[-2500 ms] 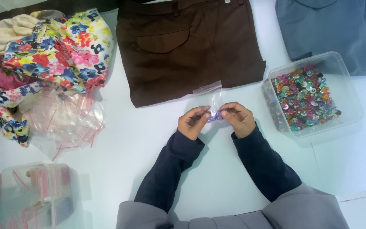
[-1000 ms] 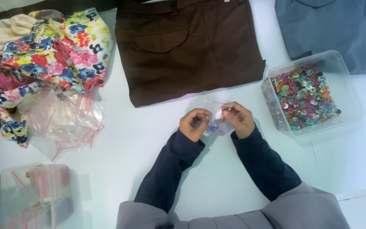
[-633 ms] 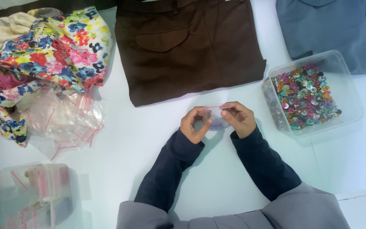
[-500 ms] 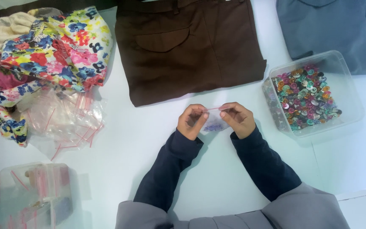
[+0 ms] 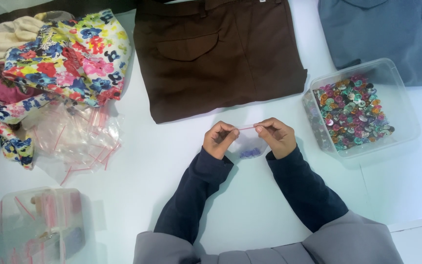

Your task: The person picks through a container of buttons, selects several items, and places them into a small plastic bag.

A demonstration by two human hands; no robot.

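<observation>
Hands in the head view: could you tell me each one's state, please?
Left hand: pinched shut on the small zip bag.
Right hand: pinched shut on its other end.

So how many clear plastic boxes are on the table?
2: one box of buttons right of the hands, one box of bags at bottom left, partly cut off.

Small clear zip bag (image 5: 248, 144) with a red seal strip along the top, held up just above the white counter (image 5: 162, 146) near its middle, in front of the folded brown trousers. Stretched taut by its two top corners, seal line level, body hanging slack below. At the bottom, a small cluster of bluish-purple buttons (image 5: 249, 153), gathered together.
</observation>
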